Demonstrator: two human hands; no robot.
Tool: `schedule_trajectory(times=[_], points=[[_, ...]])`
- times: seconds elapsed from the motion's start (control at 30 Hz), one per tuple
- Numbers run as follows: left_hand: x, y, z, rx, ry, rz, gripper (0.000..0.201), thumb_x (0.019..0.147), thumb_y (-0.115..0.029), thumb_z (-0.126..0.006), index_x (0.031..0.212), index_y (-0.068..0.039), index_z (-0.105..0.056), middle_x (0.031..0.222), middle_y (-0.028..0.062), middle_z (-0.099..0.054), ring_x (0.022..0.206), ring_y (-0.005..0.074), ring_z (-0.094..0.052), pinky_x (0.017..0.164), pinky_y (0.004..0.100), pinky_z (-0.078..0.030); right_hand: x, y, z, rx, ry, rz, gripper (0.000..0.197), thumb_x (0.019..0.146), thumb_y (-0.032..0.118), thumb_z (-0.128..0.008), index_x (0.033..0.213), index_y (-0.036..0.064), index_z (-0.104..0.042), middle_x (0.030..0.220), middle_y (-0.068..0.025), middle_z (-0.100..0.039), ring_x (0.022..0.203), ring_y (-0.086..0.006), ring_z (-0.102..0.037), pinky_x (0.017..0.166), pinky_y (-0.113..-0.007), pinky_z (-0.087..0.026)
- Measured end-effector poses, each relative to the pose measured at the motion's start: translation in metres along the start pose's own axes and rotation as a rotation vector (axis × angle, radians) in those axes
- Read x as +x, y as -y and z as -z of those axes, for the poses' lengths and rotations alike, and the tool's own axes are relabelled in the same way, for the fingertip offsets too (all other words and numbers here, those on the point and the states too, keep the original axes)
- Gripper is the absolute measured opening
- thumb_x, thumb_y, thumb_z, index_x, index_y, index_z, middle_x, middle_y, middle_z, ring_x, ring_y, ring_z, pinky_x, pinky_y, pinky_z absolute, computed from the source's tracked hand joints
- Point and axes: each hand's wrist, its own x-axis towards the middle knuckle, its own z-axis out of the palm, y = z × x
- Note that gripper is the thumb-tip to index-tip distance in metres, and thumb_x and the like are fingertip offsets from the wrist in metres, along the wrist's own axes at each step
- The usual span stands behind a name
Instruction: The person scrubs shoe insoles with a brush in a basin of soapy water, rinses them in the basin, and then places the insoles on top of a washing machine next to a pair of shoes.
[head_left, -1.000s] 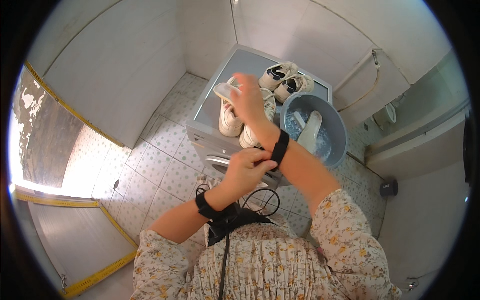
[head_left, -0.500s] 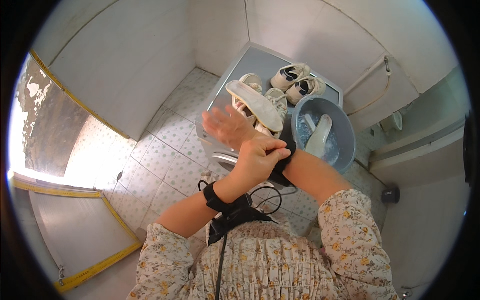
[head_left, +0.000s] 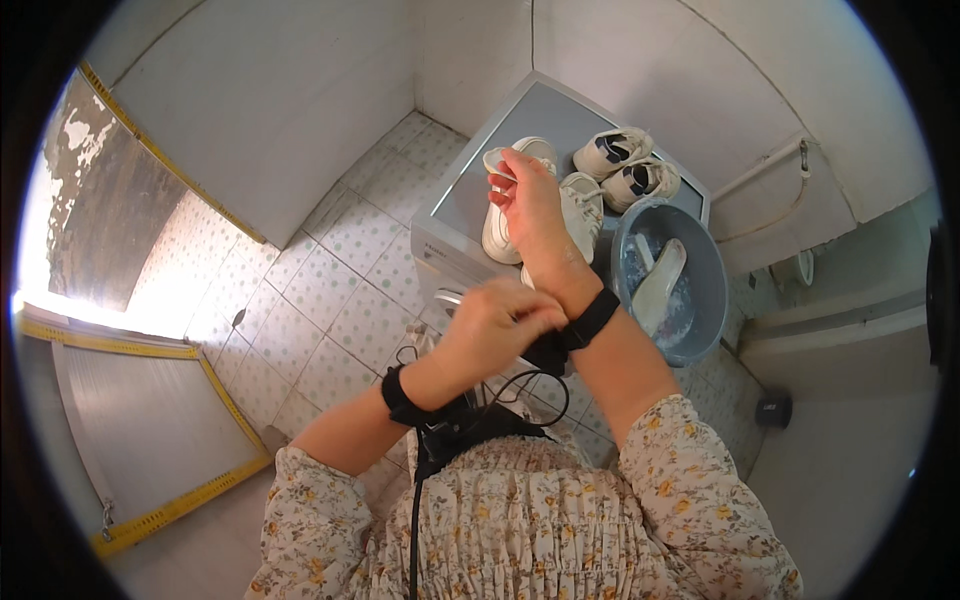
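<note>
My left hand [head_left: 492, 325] is closed in a pinch against my right wrist, its fingertips at the black wrist strap [head_left: 593, 319]. Slightly blurred, my right hand [head_left: 532, 205] is raised above a pair of off-white sneakers, its fingers partly bent and apart. One sneaker [head_left: 502, 238] shows on the left of that hand and its mate [head_left: 582, 212] on the right. The tip of a white insole [head_left: 493, 159] peeks out beside my right fingertips; my hand hides the rest of that spot. Around my left wrist goes another black strap [head_left: 400, 398].
The sneakers stand on a grey washing machine [head_left: 470, 165]. Two more sneakers [head_left: 625, 165] sit behind them. A grey-blue basin [head_left: 722, 300] on the right holds sudsy water and a white insole [head_left: 660, 285]. Black cables [head_left: 540, 380] hang by my waist. A pipe [head_left: 770, 165] runs along the wall.
My right hand has swung from pointing left to pointing away from me, over the sneakers. My left hand stays at the right wrist. The view has shifted a little.
</note>
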Motion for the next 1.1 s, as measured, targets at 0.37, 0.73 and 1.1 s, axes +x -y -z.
schedule_trajectory(times=[0.37, 0.73, 1.1], points=[[-0.043, 0.051, -0.013, -0.697, 0.126, 0.576, 0.064, 0.077, -0.022, -0.073, 0.128, 0.001, -0.041, 0.119, 0.009, -0.054, 0.107, 0.0165, -0.053, 0.094, 0.0318, -0.041, 0.014, 0.015, -0.003, 0.073, -0.232, 0.176, 0.02, 0.084, 0.009, -0.051, 0.104, 0.0067, -0.053, 0.088, -0.0025, -0.054, 0.075, -0.0129, -0.054, 0.057, -0.024, -0.043], [-0.057, 0.037, -0.068, -1.162, -0.28, 0.826, 0.037, 0.089, -0.032, -0.059, 0.112, -0.003, -0.057, 0.106, 0.0074, -0.064, 0.097, 0.0207, -0.061, 0.09, 0.0353, -0.045, -0.019, -0.013, -0.011, -0.61, 0.334, 1.021, 0.018, 0.084, 0.01, -0.057, 0.101, 0.0049, -0.056, 0.09, -0.0052, -0.053, 0.078, -0.0157, -0.056, 0.057, -0.028, -0.046], [-0.088, 0.041, -0.078, -1.189, -0.366, 0.731, 0.038, 0.088, -0.035, -0.059, 0.112, -0.005, -0.056, 0.105, 0.0068, -0.063, 0.094, 0.0191, -0.061, 0.086, 0.0379, -0.047, -0.073, -0.039, -0.013, -0.924, 0.928, 1.171, 0.023, 0.076, 0.007, -0.064, 0.098, 0.009, -0.057, 0.094, -0.0055, -0.053, 0.072, -0.0237, -0.058, 0.058, -0.034, -0.048]])
